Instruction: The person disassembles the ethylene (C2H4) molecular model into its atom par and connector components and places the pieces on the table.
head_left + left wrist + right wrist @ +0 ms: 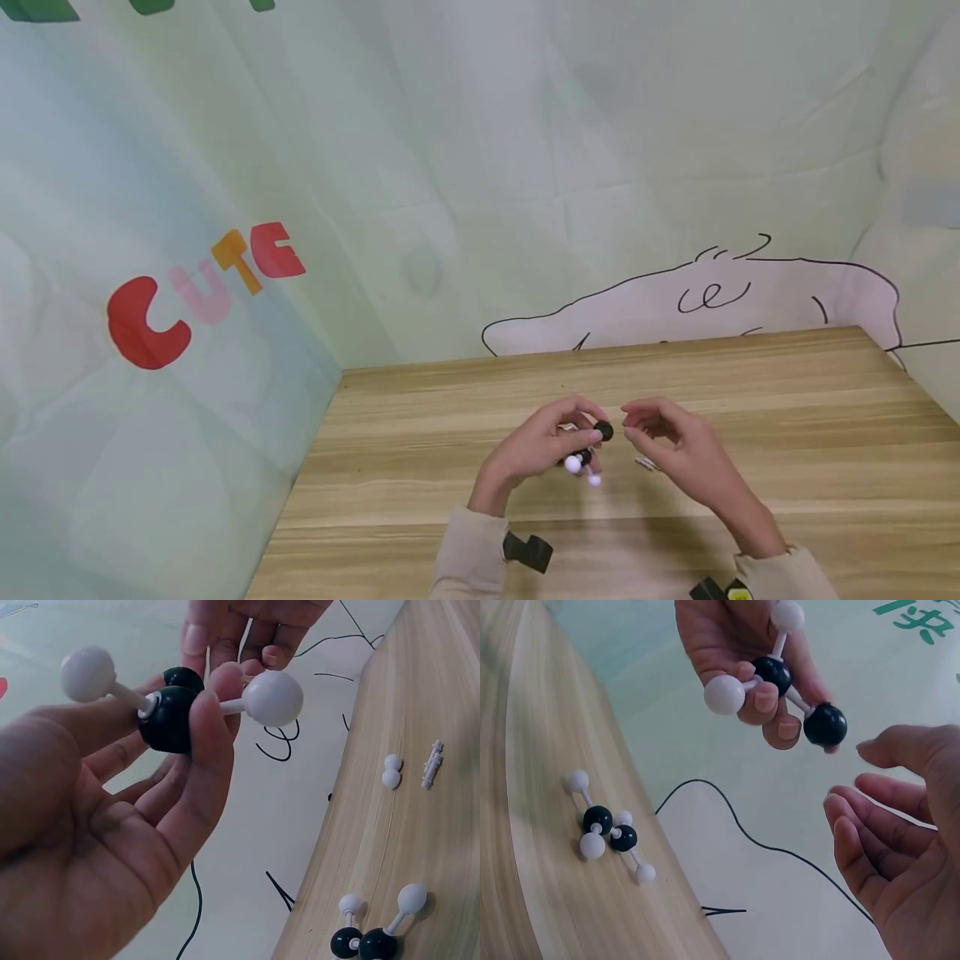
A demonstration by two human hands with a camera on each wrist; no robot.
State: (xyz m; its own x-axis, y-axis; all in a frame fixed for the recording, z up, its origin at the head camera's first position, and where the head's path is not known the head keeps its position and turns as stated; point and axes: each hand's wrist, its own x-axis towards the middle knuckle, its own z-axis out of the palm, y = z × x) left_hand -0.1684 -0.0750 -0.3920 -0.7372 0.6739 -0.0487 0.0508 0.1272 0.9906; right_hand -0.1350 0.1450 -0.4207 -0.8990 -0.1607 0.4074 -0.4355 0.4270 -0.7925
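My left hand point(536, 437) holds a ball-and-stick molecule model point(772, 675) above the table, its fingers curled around one of the two black balls. Two white balls stick out from that black ball on white rods. The second black ball point(825, 724) is joined by another rod and points toward my right hand point(682, 450). Fingers loosely bent, the right hand holds nothing and stays a small gap away from this ball. On the table lies another molecule model point(598, 820), made of two black balls with several white balls attached.
Two loose white balls point(391, 771) lie on the wooden table point(390, 467) beside several white connector rods point(432, 763). A printed cloth backdrop point(525, 183) rises along the table's far and left edges.
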